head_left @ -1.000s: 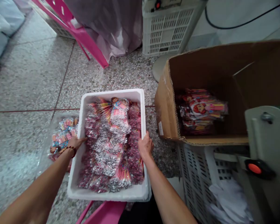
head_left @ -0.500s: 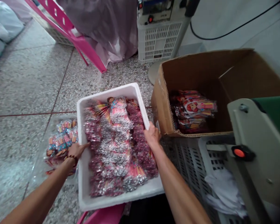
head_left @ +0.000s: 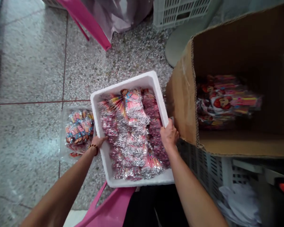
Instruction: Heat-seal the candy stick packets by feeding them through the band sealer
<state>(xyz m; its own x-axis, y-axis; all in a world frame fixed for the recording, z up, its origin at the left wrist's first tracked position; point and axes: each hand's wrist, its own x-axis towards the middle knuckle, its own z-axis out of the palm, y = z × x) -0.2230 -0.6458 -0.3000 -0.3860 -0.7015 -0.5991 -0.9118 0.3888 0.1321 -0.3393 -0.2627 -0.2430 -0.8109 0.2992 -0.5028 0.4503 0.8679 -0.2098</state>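
Note:
A white foam box (head_left: 132, 183) is full of small shiny wrapped packets (head_left: 132, 138) with pink, silver and yellow parts, and doll figures show on a few near its top. My left hand (head_left: 98, 142) grips the box's left wall, with the thumb over the rim and a beaded bracelet at the wrist. On the right wall, my right hand (head_left: 169, 134) is closed round the rim. Beside the box on the left, a clear bag (head_left: 79, 132) of similar packets lies on the floor.
At the right stands an open cardboard box (head_left: 183, 94) with more packets (head_left: 224, 101) inside. Pale plastic crates (head_left: 180, 12) are at the top and lower right. A pink stool (head_left: 113, 208) is below the foam box; another pink frame (head_left: 90, 25) stands at the top. Speckled floor (head_left: 30, 132) lies left.
The view has shifted and tilts further down. The foam box, held by both hands, appears further right and a little higher in the picture. The cardboard box looks larger and nearer.

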